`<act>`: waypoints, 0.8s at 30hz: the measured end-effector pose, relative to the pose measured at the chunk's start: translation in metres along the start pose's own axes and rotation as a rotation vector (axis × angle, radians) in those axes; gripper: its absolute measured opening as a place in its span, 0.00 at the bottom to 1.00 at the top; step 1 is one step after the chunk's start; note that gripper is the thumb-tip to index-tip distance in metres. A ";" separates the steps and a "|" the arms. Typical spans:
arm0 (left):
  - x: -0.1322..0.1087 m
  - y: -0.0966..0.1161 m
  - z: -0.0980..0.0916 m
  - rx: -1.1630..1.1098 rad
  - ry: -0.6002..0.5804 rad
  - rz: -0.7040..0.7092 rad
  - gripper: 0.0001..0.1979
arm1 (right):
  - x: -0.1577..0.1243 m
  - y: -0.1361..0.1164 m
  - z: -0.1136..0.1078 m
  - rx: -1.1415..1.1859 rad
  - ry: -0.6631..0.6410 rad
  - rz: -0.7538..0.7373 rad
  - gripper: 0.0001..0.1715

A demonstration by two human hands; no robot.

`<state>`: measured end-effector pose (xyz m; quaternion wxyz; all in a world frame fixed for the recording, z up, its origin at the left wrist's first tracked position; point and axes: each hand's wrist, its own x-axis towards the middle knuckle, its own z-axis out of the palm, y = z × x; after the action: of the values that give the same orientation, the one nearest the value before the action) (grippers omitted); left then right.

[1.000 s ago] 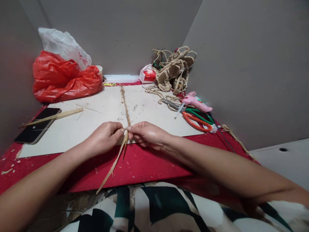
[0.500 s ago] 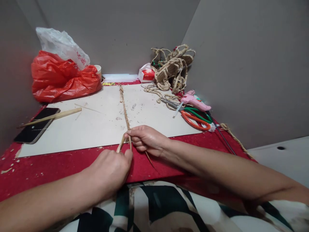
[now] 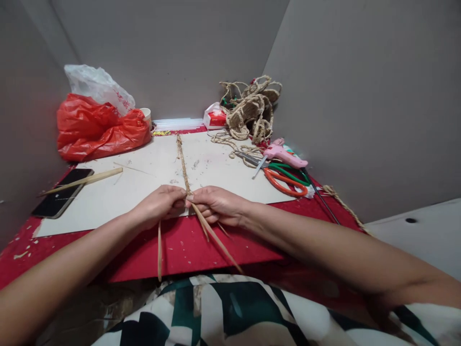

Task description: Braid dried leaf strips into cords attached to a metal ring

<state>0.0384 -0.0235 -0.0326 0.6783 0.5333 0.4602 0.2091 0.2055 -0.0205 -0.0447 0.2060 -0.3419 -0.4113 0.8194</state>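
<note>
Left hand (image 3: 163,203) and right hand (image 3: 220,205) pinch the braid (image 3: 184,168) by the near edge of the board (image 3: 230,178); phone (image 3: 57,205), scissors (image 3: 268,176) well to either side

A hand could slide over the white board (image 3: 223,166) on both sides of the straw braid (image 3: 184,170), but the phone (image 3: 54,205) with a stick (image 3: 103,177) across it and the red bag (image 3: 97,134) block the left, the scissors (image 3: 267,166), pink glue gun (image 3: 286,155) and rope heap (image 3: 247,115) block the right, and a wall (image 3: 173,53) stands behind.
</note>
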 end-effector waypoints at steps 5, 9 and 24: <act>0.004 0.002 -0.007 0.276 0.051 0.100 0.13 | -0.004 -0.001 -0.005 -0.255 0.069 -0.040 0.10; 0.010 0.001 -0.009 0.389 0.003 0.125 0.14 | -0.006 0.000 -0.007 -0.573 0.176 -0.093 0.13; 0.006 -0.011 0.005 0.023 0.247 0.106 0.11 | -0.045 -0.031 -0.024 -1.235 0.085 -0.189 0.18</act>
<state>0.0428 -0.0253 -0.0452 0.5983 0.5349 0.5137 0.3032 0.2552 -0.0177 -0.0118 0.0582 -0.3923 -0.8289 0.3946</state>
